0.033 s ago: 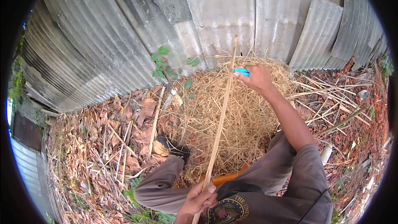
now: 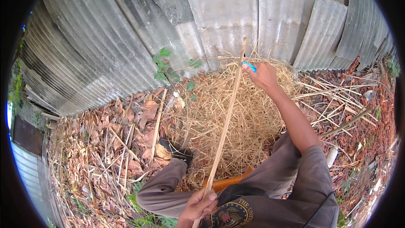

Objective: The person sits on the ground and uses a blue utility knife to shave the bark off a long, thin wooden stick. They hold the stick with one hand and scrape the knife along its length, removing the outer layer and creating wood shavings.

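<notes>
A long pale wooden stick [image 2: 226, 123], slim like a split bamboo strip, slants from my lap toward the metal wall. My left hand [image 2: 201, 204] is closed around its near part, close to my shirt. Up by its darker far end, my right hand [image 2: 262, 74] is closed on a small bright blue tool [image 2: 249, 66]. The tool lies against the stick's right side; my fingers cover most of it, and no blade can be made out. Beneath the stick spreads a heap of thin straw-coloured shavings [image 2: 247, 118].
A corrugated metal wall [image 2: 230, 12] stands close ahead. Dry leaves [image 2: 105, 143] cover the ground at left; loose strips [image 2: 337, 97] lie at right. Low by my lap is an orange-brown object [image 2: 228, 183]. A dark shoe [image 2: 177, 150] and a green vine [image 2: 161, 64] are at left.
The stick's far end has shifted slightly right. My right hand and the blue tool have moved a little up toward that end, and the tool has tilted.
</notes>
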A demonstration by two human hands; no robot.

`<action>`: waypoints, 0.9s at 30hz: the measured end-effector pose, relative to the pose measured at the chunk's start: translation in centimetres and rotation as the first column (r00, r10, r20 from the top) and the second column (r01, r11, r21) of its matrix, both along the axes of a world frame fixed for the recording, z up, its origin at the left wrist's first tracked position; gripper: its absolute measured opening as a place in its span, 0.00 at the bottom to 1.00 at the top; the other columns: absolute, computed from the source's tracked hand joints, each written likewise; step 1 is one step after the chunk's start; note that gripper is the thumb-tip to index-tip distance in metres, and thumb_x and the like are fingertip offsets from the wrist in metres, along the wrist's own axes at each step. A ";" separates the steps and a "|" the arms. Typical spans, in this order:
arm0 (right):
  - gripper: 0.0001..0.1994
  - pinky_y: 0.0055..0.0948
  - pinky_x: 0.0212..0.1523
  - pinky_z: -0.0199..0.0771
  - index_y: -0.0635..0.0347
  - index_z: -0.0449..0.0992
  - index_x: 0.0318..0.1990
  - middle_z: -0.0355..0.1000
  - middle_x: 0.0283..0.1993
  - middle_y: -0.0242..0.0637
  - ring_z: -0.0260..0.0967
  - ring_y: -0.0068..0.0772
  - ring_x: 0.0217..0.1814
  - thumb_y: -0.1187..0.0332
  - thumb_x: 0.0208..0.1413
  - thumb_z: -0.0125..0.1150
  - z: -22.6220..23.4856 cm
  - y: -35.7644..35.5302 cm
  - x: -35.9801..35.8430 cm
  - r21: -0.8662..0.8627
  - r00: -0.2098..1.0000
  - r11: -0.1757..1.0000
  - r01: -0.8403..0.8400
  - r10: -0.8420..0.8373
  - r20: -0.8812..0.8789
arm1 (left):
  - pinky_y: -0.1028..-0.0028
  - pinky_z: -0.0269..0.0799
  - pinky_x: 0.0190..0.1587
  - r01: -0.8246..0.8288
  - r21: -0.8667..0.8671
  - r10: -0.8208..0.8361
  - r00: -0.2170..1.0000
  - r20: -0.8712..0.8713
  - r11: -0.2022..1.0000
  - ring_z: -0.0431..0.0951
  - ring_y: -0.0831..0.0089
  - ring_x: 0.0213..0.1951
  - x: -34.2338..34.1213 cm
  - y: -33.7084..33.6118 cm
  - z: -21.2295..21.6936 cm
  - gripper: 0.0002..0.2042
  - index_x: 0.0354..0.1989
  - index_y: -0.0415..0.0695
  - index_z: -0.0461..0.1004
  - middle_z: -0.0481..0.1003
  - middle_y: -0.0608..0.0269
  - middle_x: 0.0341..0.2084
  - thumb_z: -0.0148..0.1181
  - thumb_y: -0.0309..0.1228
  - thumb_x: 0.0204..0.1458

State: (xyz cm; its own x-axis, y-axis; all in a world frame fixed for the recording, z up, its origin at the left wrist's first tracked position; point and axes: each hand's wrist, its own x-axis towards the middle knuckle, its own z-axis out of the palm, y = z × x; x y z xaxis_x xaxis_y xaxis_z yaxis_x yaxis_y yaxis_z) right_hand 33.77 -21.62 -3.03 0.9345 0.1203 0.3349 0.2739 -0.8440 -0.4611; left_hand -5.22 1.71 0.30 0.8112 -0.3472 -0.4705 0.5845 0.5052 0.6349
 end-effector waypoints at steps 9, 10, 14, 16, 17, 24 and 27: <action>0.49 0.48 0.34 0.68 0.69 0.75 0.20 0.72 0.22 0.52 0.72 0.51 0.29 0.23 0.49 0.29 -2.7 -9.6 1.9 0.065 0.919 0.955 0.288 -0.257 -0.297 | 0.82 0.49 0.15 -0.003 0.224 -0.009 0.999 0.050 0.975 0.54 0.84 0.12 -3.2 3.9 -1.3 0.11 0.30 0.44 0.61 0.56 0.73 0.12 0.48 0.36 0.63; 0.48 0.47 0.32 0.68 0.69 0.75 0.20 0.72 0.21 0.50 0.72 0.49 0.27 0.23 0.49 0.30 -2.2 -8.5 0.6 0.083 0.932 0.965 0.250 -0.216 -0.293 | 0.82 0.50 0.15 -0.039 0.350 0.000 0.994 0.109 0.936 0.55 0.85 0.12 -1.9 3.4 -1.4 0.12 0.29 0.45 0.61 0.57 0.73 0.12 0.49 0.37 0.62; 0.43 0.40 0.21 0.65 0.62 0.74 0.17 0.67 0.13 0.40 0.69 0.41 0.19 0.24 0.47 0.40 0.4 -1.3 -7.4 0.102 0.917 0.983 -0.153 0.180 -0.357 | 0.82 0.50 0.13 -0.160 0.422 0.046 0.962 0.269 0.892 0.56 0.85 0.11 4.5 0.5 -2.5 0.12 0.29 0.45 0.61 0.59 0.73 0.13 0.51 0.38 0.61; 0.40 0.39 0.21 0.66 0.59 0.74 0.16 0.66 0.12 0.39 0.69 0.40 0.18 0.24 0.45 0.44 0.1 1.2 -11.5 0.072 0.904 0.922 -0.380 0.386 -0.184 | 0.82 0.49 0.13 -0.170 0.348 0.056 0.948 0.313 0.922 0.55 0.86 0.11 8.2 -1.8 -2.7 0.12 0.30 0.45 0.62 0.59 0.73 0.13 0.52 0.38 0.61; 0.38 0.40 0.20 0.64 0.58 0.73 0.15 0.65 0.11 0.39 0.67 0.41 0.16 0.26 0.45 0.47 0.2 1.7 -12.5 0.077 0.888 0.898 -0.433 0.440 -0.135 | 0.82 0.49 0.12 -0.172 0.311 0.061 0.940 0.336 0.935 0.55 0.86 0.11 9.8 -3.1 -2.7 0.11 0.31 0.45 0.63 0.59 0.73 0.13 0.52 0.38 0.61; 0.37 0.41 0.17 0.63 0.55 0.73 0.14 0.62 0.09 0.37 0.64 0.43 0.12 0.26 0.44 0.47 -0.2 0.7 -11.7 -0.043 0.873 0.874 -0.484 0.486 0.043 | 0.82 0.48 0.12 -0.193 0.235 0.104 0.934 0.342 0.953 0.55 0.87 0.11 13.8 -7.5 -1.4 0.11 0.33 0.46 0.62 0.59 0.74 0.13 0.54 0.37 0.60; 0.38 0.41 0.17 0.63 0.56 0.73 0.13 0.61 0.08 0.37 0.64 0.44 0.12 0.25 0.45 0.45 0.1 0.5 -11.7 -0.055 0.877 0.877 -0.478 0.480 0.027 | 0.82 0.48 0.13 -0.184 0.314 0.056 0.925 0.375 0.931 0.54 0.87 0.11 13.8 -7.1 -1.7 0.10 0.34 0.46 0.61 0.59 0.75 0.13 0.55 0.35 0.59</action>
